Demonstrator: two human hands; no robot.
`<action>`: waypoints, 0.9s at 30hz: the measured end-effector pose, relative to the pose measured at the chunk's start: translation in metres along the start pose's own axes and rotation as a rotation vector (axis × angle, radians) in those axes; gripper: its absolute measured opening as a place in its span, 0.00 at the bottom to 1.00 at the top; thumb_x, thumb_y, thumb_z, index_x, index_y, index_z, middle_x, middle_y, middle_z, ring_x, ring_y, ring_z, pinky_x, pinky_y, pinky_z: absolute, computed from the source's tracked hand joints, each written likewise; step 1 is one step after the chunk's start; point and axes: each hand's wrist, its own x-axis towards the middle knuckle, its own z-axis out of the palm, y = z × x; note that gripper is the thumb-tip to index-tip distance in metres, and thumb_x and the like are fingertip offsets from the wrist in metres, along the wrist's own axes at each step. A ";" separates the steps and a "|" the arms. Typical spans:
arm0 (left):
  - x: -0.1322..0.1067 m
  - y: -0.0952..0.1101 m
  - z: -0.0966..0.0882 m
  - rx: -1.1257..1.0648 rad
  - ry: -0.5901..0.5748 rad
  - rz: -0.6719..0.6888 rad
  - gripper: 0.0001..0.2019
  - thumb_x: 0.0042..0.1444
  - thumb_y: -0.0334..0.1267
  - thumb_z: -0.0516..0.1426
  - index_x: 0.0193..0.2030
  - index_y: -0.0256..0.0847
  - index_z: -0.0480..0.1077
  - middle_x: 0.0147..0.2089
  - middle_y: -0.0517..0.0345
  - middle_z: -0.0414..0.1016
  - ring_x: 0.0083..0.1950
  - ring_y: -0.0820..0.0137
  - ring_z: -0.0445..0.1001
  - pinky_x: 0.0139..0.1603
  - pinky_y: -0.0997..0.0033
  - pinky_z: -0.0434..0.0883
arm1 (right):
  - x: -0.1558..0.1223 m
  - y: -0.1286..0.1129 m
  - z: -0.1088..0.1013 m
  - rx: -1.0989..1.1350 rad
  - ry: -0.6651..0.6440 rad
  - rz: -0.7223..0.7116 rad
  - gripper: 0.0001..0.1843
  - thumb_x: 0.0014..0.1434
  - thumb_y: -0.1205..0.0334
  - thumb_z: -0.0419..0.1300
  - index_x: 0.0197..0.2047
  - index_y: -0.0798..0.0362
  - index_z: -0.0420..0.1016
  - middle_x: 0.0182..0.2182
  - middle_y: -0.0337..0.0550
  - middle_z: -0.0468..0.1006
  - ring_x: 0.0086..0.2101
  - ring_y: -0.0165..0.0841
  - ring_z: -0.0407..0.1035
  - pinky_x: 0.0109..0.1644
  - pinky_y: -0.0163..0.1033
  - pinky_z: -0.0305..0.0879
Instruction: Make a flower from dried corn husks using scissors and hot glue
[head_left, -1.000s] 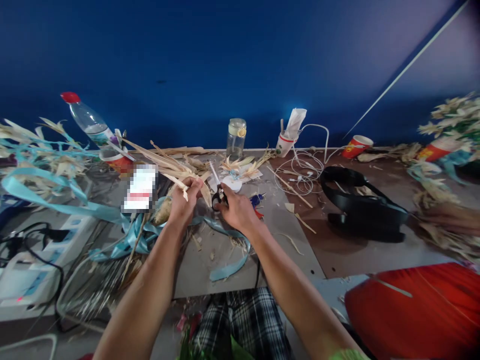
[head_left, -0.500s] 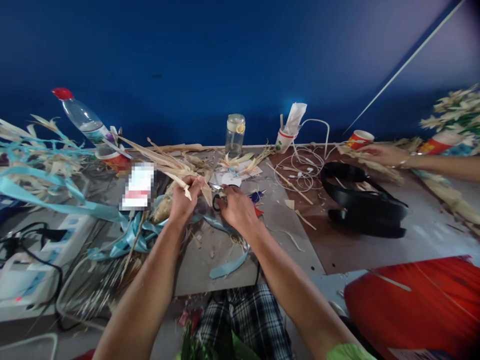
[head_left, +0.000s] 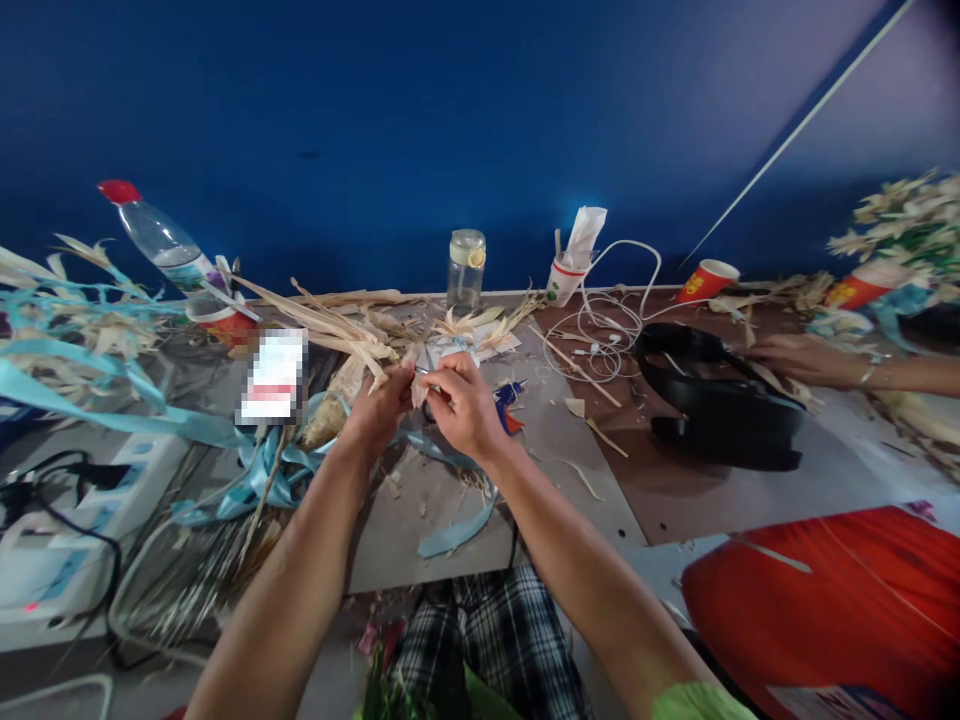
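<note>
My left hand [head_left: 379,408] is closed on a pale dried corn husk piece [head_left: 418,394], pinched near the fingertips. My right hand [head_left: 466,405] is wrapped round a pair of scissors [head_left: 423,369]; its fingers hide most of the handles. The metal blades point left and meet the husk between both hands. Just beyond my left hand lies a bundle of long dried husks [head_left: 341,328]. To the right of my right hand rests a blue glue gun [head_left: 508,403] with an orange part. A light blue ribbon [head_left: 457,535] curls on the board below.
A clear jar [head_left: 466,275] and a paper cup [head_left: 564,281] stand by the blue wall. On the left are a phone [head_left: 274,378], a tilted bottle [head_left: 161,235] and a power strip [head_left: 124,500]. Rightward lie a black headset-like object [head_left: 720,420], white cables [head_left: 600,340] and another person's hand [head_left: 806,360].
My right hand has moved up and left, bringing the scissors against the husk at my left fingertips. The other person's hand has come down toward the black object.
</note>
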 end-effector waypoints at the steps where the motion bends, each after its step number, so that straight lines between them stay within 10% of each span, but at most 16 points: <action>1: 0.001 0.000 -0.001 0.000 -0.045 -0.019 0.16 0.45 0.48 0.64 0.21 0.39 0.67 0.19 0.62 0.61 0.21 0.74 0.61 0.22 0.72 0.65 | 0.001 0.001 0.000 0.050 0.035 0.023 0.11 0.60 0.67 0.51 0.40 0.52 0.75 0.40 0.48 0.68 0.43 0.34 0.65 0.47 0.39 0.64; 27: -0.003 0.001 -0.001 0.138 -0.278 0.095 0.13 0.49 0.46 0.62 0.28 0.38 0.68 0.25 0.60 0.65 0.28 0.73 0.65 0.30 0.73 0.62 | 0.011 0.013 0.008 0.766 0.107 0.713 0.17 0.48 0.48 0.59 0.24 0.53 0.64 0.16 0.31 0.59 0.19 0.24 0.51 0.25 0.33 0.47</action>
